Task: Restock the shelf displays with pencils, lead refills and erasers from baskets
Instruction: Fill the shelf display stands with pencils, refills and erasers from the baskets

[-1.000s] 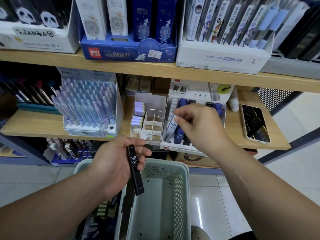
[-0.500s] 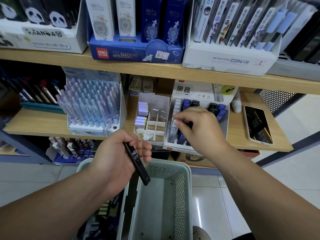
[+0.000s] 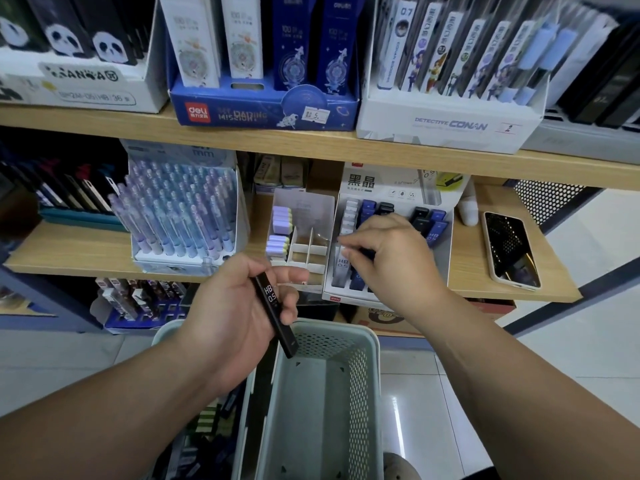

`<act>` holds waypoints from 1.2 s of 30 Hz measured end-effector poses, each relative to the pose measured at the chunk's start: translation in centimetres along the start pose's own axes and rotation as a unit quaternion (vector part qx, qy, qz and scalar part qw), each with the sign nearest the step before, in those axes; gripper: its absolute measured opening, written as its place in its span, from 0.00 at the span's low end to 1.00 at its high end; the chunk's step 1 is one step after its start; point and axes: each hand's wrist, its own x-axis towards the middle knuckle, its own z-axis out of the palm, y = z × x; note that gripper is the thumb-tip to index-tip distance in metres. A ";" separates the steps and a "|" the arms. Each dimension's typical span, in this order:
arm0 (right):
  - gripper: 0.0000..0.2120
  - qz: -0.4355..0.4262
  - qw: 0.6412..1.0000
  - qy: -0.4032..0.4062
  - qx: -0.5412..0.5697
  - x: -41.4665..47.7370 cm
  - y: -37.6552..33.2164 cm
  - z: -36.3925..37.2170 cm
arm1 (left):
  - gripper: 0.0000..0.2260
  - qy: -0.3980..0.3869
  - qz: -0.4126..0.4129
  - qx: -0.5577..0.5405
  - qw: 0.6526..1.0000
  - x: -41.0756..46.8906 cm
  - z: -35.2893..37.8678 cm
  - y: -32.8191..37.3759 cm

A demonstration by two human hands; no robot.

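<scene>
left hand (image 3: 235,306): grips a black lead refill case (image 3: 275,311) marked hb 0.5, with fingers and thumb curled round it. the case is tilted, with its lower end over the rim of the pale green basket (image 3: 372,341).

right hand (image 3: 384,258): positioned over the lead refill display (image 3: 398,188) on the middle shelf (image 3: 69,251), fingers curled down among the front cases. whether they pinch a case cannot be told. the two hands are apart.

a grey case (image 3: 341,268) marked hb 0.5 lies in the display's left column, just beside the right fingertips.

left of the display stand a white divider tray (image 3: 311,251) holding purple erasers (image 3: 281,216), then a box of pale blue pencils (image 3: 180,216). a phone (image 3: 509,251) lies screen up on the shelf at right. a second basket (image 3: 166,332) stands left of the green one.
</scene>
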 end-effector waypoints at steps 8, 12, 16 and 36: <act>0.09 -0.021 0.999 0.035 -0.027 -0.2 -0.9 0.4 | 0.25 -0.029 -0.033 0.023 0.999 0.7 0.4 -0.1; 0.10 0.047 0.980 -0.026 0.190 -0.5 -3.7 -1.8 | 0.36 -0.061 -0.037 0.069 0.995 1.3 1.3 -0.7; 0.06 0.123 0.917 -0.134 0.355 -1.6 -5.0 -3.3 | 0.36 -0.079 -0.015 0.101 0.992 1.5 3.1 -1.5; 0.08 0.248 0.932 0.166 0.205 -2.2 9.4 -7.4 | 0.12 0.096 0.224 0.483 0.841 7.3 4.1 -5.4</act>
